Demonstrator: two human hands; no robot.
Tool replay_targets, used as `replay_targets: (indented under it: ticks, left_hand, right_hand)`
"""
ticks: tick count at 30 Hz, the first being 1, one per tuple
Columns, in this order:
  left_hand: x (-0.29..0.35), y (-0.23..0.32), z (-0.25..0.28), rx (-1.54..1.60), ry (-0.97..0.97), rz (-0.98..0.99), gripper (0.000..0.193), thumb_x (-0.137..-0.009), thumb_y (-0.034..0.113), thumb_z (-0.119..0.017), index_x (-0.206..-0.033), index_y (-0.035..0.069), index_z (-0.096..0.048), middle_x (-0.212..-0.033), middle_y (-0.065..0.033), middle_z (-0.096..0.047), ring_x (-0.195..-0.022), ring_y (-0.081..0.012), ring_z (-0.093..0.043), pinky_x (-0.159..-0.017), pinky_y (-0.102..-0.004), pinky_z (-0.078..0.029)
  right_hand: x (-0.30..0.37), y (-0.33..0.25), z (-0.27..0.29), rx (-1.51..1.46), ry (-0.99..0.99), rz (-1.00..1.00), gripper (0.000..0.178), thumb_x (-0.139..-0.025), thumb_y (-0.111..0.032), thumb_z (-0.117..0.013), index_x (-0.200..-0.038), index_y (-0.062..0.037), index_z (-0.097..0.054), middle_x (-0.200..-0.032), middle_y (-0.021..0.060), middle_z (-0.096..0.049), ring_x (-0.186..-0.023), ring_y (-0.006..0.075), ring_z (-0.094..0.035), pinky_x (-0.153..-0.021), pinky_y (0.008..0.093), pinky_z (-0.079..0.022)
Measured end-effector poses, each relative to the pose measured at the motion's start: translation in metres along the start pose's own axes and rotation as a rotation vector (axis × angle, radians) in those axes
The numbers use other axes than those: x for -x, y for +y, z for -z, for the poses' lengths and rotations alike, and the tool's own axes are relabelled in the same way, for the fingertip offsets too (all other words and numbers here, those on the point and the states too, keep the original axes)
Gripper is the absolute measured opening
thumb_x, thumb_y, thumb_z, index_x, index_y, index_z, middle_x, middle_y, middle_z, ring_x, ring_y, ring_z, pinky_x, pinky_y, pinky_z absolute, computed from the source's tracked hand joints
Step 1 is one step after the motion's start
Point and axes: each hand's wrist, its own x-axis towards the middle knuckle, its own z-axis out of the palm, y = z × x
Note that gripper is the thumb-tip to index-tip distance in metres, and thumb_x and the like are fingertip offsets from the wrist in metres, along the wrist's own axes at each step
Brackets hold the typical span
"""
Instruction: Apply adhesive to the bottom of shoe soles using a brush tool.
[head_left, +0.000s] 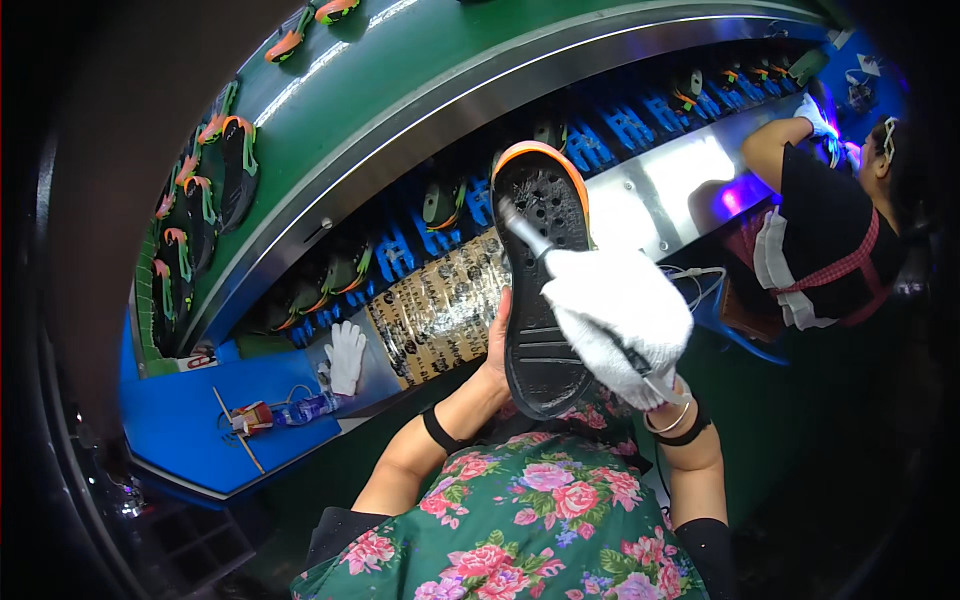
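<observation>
A long black shoe sole (540,345) stands nearly upright in front of me, its toe away from me. It has an orange rim round the toe, small holes in the front part and crosswise ribs further down. My bare left hand (499,335) grips its left edge; most of the fingers are hidden behind it. My right hand (625,320), in a white knitted glove, is closed round a brush (528,232) with a light metal neck. The brush tip lies over the front part of the sole, and appears to touch it.
Beyond a metal ledge, a green conveyor belt (330,110) carries several shoe parts. Below it, a rack with blue holders (395,255) bears more. White gloves (346,357) lie by a taped cardboard sheet (440,312). A blue table (190,430) stands left; a co-worker (835,215) works right.
</observation>
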Motion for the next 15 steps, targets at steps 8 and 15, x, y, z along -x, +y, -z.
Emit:
replay_targets:
  ticks: [8,15]
  left_hand:
    - [-0.006,0.008,-0.002,-0.351,0.153,-0.035,0.092,-0.094,0.075,-0.052,-0.158,0.010,-0.040,-0.158,-0.0175,-0.048,-0.143,-0.0370,-0.049,-0.122,-0.0576,-0.034]
    - [-0.014,0.013,-0.017,-0.416,0.145,-0.134,0.097,-0.096,0.077,-0.046,-0.163,0.008,-0.028,-0.164,-0.0153,-0.038,-0.148,-0.0362,-0.042,-0.123,-0.0571,-0.032]
  right_hand:
    - [0.033,0.009,-0.007,0.024,-0.152,-0.052,0.038,-0.083,-0.011,-0.076,-0.121,-0.0069,-0.076,-0.121,0.0136,-0.074,-0.108,0.0332,-0.072,-0.098,0.0445,-0.055]
    - [0.028,0.008,-0.017,0.124,-0.050,-0.045,0.028,-0.080,0.002,-0.076,-0.107,-0.0055,-0.079,-0.112,0.0135,-0.077,-0.101,0.0299,-0.074,-0.087,0.0390,-0.058]
